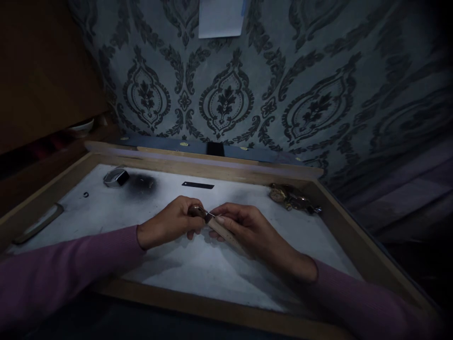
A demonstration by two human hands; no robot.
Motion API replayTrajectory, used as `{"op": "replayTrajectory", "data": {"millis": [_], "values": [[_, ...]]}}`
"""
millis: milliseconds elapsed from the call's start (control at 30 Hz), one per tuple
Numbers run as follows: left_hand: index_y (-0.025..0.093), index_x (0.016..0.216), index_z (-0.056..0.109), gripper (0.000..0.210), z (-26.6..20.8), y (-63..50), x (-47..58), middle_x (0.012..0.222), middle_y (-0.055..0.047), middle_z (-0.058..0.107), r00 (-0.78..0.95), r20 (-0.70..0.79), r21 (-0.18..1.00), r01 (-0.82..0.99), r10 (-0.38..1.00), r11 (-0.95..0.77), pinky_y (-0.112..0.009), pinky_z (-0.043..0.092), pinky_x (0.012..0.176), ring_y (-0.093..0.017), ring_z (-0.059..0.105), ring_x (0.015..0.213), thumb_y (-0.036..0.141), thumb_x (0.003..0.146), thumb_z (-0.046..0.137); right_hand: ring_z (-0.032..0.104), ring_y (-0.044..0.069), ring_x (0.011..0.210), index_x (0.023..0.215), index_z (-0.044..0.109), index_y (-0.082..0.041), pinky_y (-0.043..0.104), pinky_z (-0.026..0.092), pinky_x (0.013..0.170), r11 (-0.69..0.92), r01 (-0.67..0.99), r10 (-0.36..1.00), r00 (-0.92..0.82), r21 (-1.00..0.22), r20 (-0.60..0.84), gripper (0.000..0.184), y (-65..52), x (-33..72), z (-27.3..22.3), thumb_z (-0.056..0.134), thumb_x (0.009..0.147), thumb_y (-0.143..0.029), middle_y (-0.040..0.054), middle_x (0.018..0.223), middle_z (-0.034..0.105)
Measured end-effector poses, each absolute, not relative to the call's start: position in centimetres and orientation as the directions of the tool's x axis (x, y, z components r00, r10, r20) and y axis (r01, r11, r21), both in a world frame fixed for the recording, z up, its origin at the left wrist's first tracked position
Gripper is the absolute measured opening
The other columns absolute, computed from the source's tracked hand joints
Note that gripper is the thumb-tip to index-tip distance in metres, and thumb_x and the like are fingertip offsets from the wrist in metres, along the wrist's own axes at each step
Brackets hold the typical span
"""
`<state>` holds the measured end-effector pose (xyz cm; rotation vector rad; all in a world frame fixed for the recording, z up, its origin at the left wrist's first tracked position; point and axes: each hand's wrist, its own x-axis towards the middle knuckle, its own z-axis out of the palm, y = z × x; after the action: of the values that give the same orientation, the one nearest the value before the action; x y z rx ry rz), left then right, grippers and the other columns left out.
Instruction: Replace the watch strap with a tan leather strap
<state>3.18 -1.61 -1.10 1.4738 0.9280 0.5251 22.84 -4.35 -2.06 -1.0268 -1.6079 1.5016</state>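
Observation:
Over the middle of a white-bottomed, wood-rimmed tray, my two hands work close together. My left hand (pixel 173 222) is closed round the brown rounded handle (pixel 196 210) of an awl-like tool. Its thin metal shaft points right, towards my right hand (pixel 247 226). Between that hand's thumb and fingers is a flat beige strip (pixel 230 236), slanting down to the right. A small dark piece (pixel 209 217) shows at the strip's upper end, where the shaft reaches; whether the tip touches it I cannot tell. My fingers hide part of both items.
A boxy silver-and-black watch (pixel 118 177) lies back left, near a small black ring (pixel 86 194). A curved strap (pixel 40 224) rests at the left. Behind my hands is a black flat strip (pixel 197 185). Shiny crumpled pieces (pixel 293 198) lie back right. The raised wooden rim (pixel 208 295) surrounds everything.

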Motion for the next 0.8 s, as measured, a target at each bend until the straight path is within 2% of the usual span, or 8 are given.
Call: {"op": "replayTrajectory", "data": {"millis": [233,400,467,567,800], "values": [[0.017,0.065,0.054,0.004,-1.18,-1.59,3.20,0.053,0.006,0.052,0.580,-0.198,0.969,0.235,0.791,0.070,-0.021,0.037,0.047,-0.008,0.047,0.047,0.019,0.062,0.053,0.068,0.014,0.064,0.098,0.071,-0.017,0.023,0.055,0.055,0.042,0.132,0.910,-0.413,-0.990,-0.016,0.022,-4.61,22.45,-2.73,0.060,0.090,-0.035,0.0033,0.074,0.070],[0.017,0.065,0.054,0.003,-1.27,-1.64,3.28,0.051,0.006,0.051,0.580,-0.212,0.969,0.230,0.786,0.092,-0.021,0.035,0.047,-0.008,0.047,0.046,0.020,0.063,0.054,0.063,0.012,0.055,0.108,0.069,-0.016,0.018,0.041,0.039,0.111,0.181,0.919,-0.393,-0.977,0.032,0.024,-4.91,22.19,-2.64,0.056,0.092,-0.027,0.0018,0.068,0.067],[0.017,0.063,0.053,0.003,-1.39,-1.65,3.33,0.050,0.006,0.051,0.574,-0.233,0.967,0.220,0.785,0.126,-0.021,0.033,0.046,-0.008,0.046,0.045,0.020,0.063,0.054,0.058,0.010,0.050,0.110,0.069,-0.017,0.018,0.040,0.041,0.152,0.181,0.920,-0.386,-0.972,0.072,0.024,-4.92,22.15,-2.58,0.055,0.092,-0.025,-0.0003,0.065,0.064],[0.017,0.063,0.054,0.002,-1.46,-1.71,3.40,0.050,0.005,0.052,0.567,-0.264,0.963,0.207,0.780,0.175,-0.021,0.030,0.045,-0.007,0.045,0.044,0.019,0.061,0.054,0.055,0.008,0.049,0.104,0.072,-0.019,0.021,0.046,0.049,0.195,0.153,0.913,-0.390,-0.969,0.122,0.021,-4.85,22.17,-2.62,0.056,0.091,-0.023,0.0002,0.072,0.066],[0.016,0.066,0.053,0.010,-1.17,-2.00,3.50,0.055,0.004,0.055,0.555,-0.344,0.939,0.213,0.757,0.270,-0.021,0.029,0.045,-0.007,0.047,0.045,0.024,0.064,0.061,0.052,0.007,0.049,0.100,0.074,-0.019,0.022,0.046,0.051,0.175,0.163,0.911,-0.400,-0.971,0.097,0.021,-4.79,22.34,-2.71,0.055,0.089,-0.019,0.0024,0.081,0.068]]}}
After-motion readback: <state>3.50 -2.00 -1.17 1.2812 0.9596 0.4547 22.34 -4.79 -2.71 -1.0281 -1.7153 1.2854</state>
